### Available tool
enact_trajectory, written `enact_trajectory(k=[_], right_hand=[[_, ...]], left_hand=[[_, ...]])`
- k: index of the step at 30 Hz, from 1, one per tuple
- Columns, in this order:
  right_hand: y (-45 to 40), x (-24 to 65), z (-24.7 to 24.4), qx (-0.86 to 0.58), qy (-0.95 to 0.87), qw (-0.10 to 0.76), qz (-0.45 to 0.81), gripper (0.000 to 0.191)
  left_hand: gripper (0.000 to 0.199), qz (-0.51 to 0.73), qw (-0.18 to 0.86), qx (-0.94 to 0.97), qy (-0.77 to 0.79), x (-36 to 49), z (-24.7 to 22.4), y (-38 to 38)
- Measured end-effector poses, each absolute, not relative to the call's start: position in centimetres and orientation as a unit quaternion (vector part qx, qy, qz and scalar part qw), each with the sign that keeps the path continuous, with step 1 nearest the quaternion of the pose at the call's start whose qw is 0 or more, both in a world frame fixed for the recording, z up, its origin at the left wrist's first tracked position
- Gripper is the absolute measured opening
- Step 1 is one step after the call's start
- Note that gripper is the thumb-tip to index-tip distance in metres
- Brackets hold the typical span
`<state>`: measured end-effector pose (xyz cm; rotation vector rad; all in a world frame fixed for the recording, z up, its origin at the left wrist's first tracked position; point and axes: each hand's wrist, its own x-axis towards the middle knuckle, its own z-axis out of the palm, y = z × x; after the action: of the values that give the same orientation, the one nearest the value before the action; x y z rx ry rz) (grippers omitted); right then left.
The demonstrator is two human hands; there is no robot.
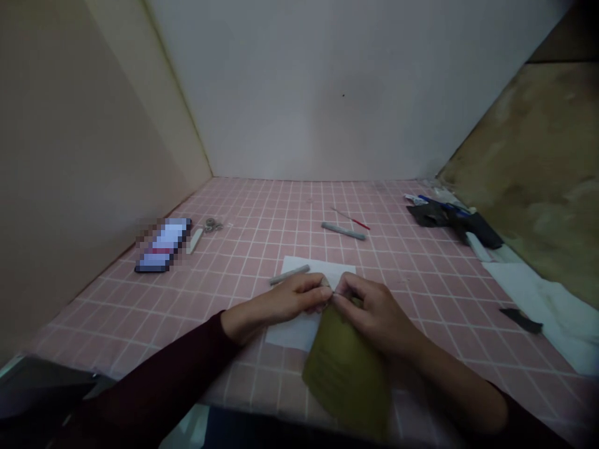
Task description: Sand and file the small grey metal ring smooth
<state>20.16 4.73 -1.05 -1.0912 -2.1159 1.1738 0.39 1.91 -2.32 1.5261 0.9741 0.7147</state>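
An olive-yellow sheet (349, 368) with faint dark marks hangs slanted over the near edge of the table. At its upper end the fingertips of both hands meet in a pinch. My left hand (302, 296) is closed at the sheet's upper left corner, thumb against fingers. From the other side my right hand (374, 308) grips the same end, its thumb lying along the sheet. Fingers cover the exact spot where they pinch. Beneath the hands lies a white sheet of paper (290, 333), and a grey stick (290, 275) rests near its upper left edge.
Farther back lie another grey stick (344, 231) and a thin red-handled tool (360, 223). On the left are a phone (163, 245), a pale strip (195, 240) and small grey rings (213, 224). Black pieces (482, 231), white sheets (538, 299) and a dark scrap (521, 320) lie right.
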Motion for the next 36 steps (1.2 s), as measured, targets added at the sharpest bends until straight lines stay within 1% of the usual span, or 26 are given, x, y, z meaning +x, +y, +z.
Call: enact_trajectory(k=[1,4,6,8,11,13,14,18,19,20,21,24,25,26,27,28,30,31,32,34,36], right_hand=[[4.8,20.1,-1.1,-0.401,-0.753,0.232,0.468,0.020],[5.4,20.1,-1.5,-0.392,-0.627,0.167,0.652,0.029],[5.6,20.2,-1.7,-0.381,-0.562,0.135,0.722,0.033],[5.6,20.2,-1.5,-0.390,-0.581,0.152,0.698,0.031],[5.2,20.3,-1.0,-0.406,-0.699,0.218,0.547,0.023],[5.1,20.3,-0.9,-0.403,-0.738,0.235,0.488,0.021],[5.2,20.3,-1.0,-0.403,-0.730,0.230,0.502,0.021],[5.7,20.4,-1.7,-0.386,-0.574,0.146,0.707,0.031],[5.8,20.4,-1.8,-0.382,-0.547,0.133,0.733,0.033],[5.8,20.4,-1.9,-0.382,-0.546,0.133,0.734,0.033],[5.6,20.4,-1.8,-0.388,-0.572,0.148,0.707,0.031],[5.1,20.5,-1.2,-0.409,-0.711,0.233,0.522,0.020],[4.9,20.5,-1.1,-0.408,-0.739,0.250,0.475,0.018],[4.9,20.5,-1.0,-0.404,-0.748,0.253,0.462,0.017],[4.9,20.5,-1.0,-0.403,-0.736,0.248,0.485,0.019],[5.0,20.5,-1.1,-0.402,-0.705,0.230,0.537,0.021],[5.4,20.4,-1.5,-0.393,-0.610,0.176,0.665,0.027],[5.5,20.4,-1.7,-0.383,-0.566,0.146,0.715,0.030],[5.7,20.3,-1.9,-0.377,-0.544,0.129,0.739,0.032],[5.7,20.1,-2.0,-0.385,-0.573,0.137,0.711,0.033],[5.5,20.0,-1.8,-0.407,-0.660,0.185,0.603,0.032]], left_hand=[[0.030,0.313,0.545,0.659,0.413,0.4,-2.2,1.8],[0.022,0.338,0.469,0.702,0.416,0.3,-1.6,1.5],[0.019,0.342,0.474,0.701,0.408,0.4,-1.4,1.4],[0.021,0.341,0.527,0.668,0.400,0.5,-1.5,1.5],[0.025,0.343,0.605,0.603,0.391,0.8,-2.1,1.9],[0.026,0.343,0.617,0.591,0.390,0.8,-2.2,1.9],[0.026,0.341,0.608,0.600,0.392,0.7,-2.1,1.9],[0.022,0.324,0.529,0.677,0.397,0.4,-1.1,1.6],[0.021,0.322,0.516,0.687,0.397,0.4,-1.0,1.6],[0.022,0.320,0.513,0.689,0.399,0.4,-1.0,1.6],[0.023,0.317,0.519,0.682,0.405,0.5,-1.1,1.7],[0.027,0.304,0.583,0.626,0.419,0.8,-1.6,1.9],[0.028,0.302,0.600,0.612,0.417,0.9,-1.7,1.9],[0.028,0.305,0.605,0.608,0.414,0.9,-1.7,1.9],[0.028,0.309,0.597,0.617,0.409,0.8,-1.6,1.8],[0.027,0.315,0.575,0.637,0.406,0.7,-1.4,1.7],[0.025,0.322,0.510,0.690,0.400,0.5,-0.9,1.4],[0.023,0.323,0.476,0.715,0.396,0.4,-0.7,1.3],[0.021,0.324,0.451,0.733,0.394,0.3,-0.6,1.3],[0.022,0.315,0.446,0.735,0.402,0.1,-0.6,1.5],[0.028,0.290,0.485,0.708,0.423,0.1,-0.8,1.7]])
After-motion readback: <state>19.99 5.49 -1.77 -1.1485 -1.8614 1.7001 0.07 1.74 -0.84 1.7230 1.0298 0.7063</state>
